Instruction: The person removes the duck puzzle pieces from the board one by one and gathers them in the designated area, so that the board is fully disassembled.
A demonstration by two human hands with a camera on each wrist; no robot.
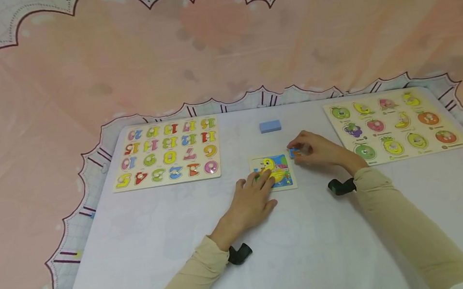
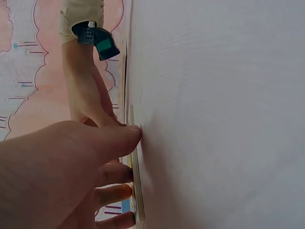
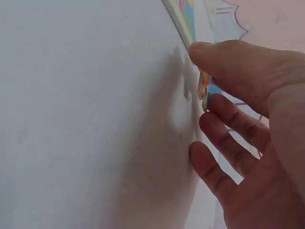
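Head view. Left hand [image 1: 253, 203]: grip relaxed, fingers spread, fingertips resting on the lower left of a duck jigsaw puzzle [image 1: 281, 161]. Puzzle: square, pale-framed, at mid-surface, yellow duck on blue. Right hand [image 1: 317, 150]: grip closed in a pinch on a small blue-and-orange puzzle piece [image 1: 294, 153], just beside the puzzle's upper right edge. Blue block [image 1: 270, 126]: one, beyond the puzzle. Number board [image 1: 162, 154]: to the left, coloured numerals in four rows. Fruit board [image 1: 396, 131]: to the right, three rows of four fruits, its near left part overlapped by the right wrist. Surface [image 1: 298, 253]: white. Sleeves [image 1: 408, 219]: beige, with a dark device [image 1: 341, 186] at each wrist.

Left wrist view. Puzzle seen nearly edge-on; three fingers of the left hand lie against its face, thumb in front. Right hand beyond.

Right wrist view. Piece seen edge-on between thumb [image 3: 202, 53] and index fingertip; other fingers loosely bent. Puzzle's edge above the thumb; shadow on the surface.
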